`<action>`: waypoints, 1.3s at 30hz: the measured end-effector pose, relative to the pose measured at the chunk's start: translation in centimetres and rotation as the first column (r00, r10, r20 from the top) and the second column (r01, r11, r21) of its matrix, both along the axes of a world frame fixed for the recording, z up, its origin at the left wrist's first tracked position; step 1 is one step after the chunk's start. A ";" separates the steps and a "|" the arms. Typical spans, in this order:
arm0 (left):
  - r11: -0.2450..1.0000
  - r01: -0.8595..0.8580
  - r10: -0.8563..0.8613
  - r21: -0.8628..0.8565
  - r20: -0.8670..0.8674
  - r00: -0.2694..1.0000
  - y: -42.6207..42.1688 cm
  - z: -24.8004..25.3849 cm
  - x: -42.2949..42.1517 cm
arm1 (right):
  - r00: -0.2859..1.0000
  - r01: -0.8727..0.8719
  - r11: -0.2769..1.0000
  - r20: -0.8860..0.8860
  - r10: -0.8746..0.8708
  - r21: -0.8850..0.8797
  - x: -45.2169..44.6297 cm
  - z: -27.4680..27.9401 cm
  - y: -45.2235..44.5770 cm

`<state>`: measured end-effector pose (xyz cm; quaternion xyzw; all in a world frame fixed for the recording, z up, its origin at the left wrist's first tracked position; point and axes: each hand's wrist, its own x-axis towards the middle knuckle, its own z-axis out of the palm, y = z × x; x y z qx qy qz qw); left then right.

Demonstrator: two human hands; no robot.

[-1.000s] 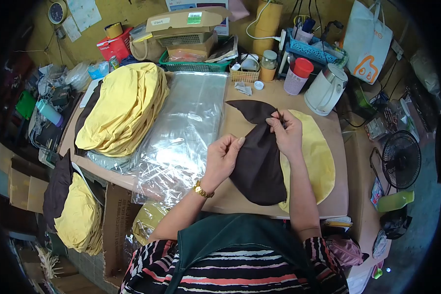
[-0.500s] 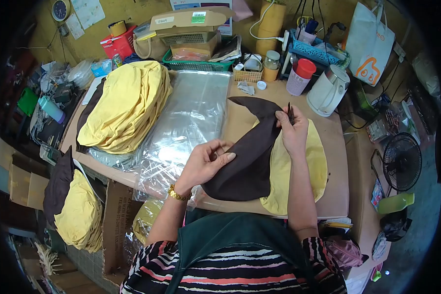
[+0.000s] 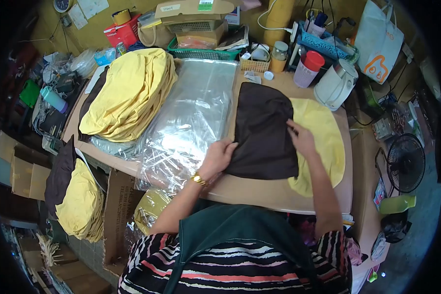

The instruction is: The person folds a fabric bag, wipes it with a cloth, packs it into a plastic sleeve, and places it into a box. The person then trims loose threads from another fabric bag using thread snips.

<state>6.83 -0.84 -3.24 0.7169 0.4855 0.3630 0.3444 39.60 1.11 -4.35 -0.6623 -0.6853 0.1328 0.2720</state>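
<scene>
A dark brown cloth piece (image 3: 263, 134) lies mostly flat on the table, its right side meeting or overlapping a yellow cloth piece (image 3: 323, 147) with a rounded outline. At the brown cloth's left edge, my left hand (image 3: 219, 156) is closed, pinching the border. My right hand (image 3: 303, 139) rests on the brown cloth's right edge, by the yellow part. Its fingers are bent around a small dark object, too unclear to name. A gold watch (image 3: 198, 180) circles my left wrist.
Left of the work are clear plastic bags (image 3: 191, 108) and a tall pile of yellow cloth (image 3: 127, 95). Another cloth stack (image 3: 81, 201) hangs beyond the table's left edge. A white kettle (image 3: 334, 85) and a red-lidded cup (image 3: 308, 68) stand at the back right.
The brown cloth was lifted and folded between my hands; now it is spread flat. My right hand has come down toward the cloth's right edge. The view has shifted slightly.
</scene>
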 end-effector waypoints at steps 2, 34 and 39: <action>0.999 0.023 -0.026 -0.041 -0.066 0.997 -0.6 1.4 2.1 | 0.997 -0.016 0.984 0.071 0.003 0.180 -0.6 2.9 0.8; 0.983 0.184 -0.186 0.028 0.164 0.969 0.5 6.9 3.3 | 0.724 -0.239 0.950 -0.615 0.313 0.203 -11.3 8.5 -2.8; 0.977 -0.024 -0.003 0.213 0.125 0.992 1.3 2.6 1.8 | 0.807 0.126 0.969 -0.591 0.025 0.214 -9.1 -0.4 -2.1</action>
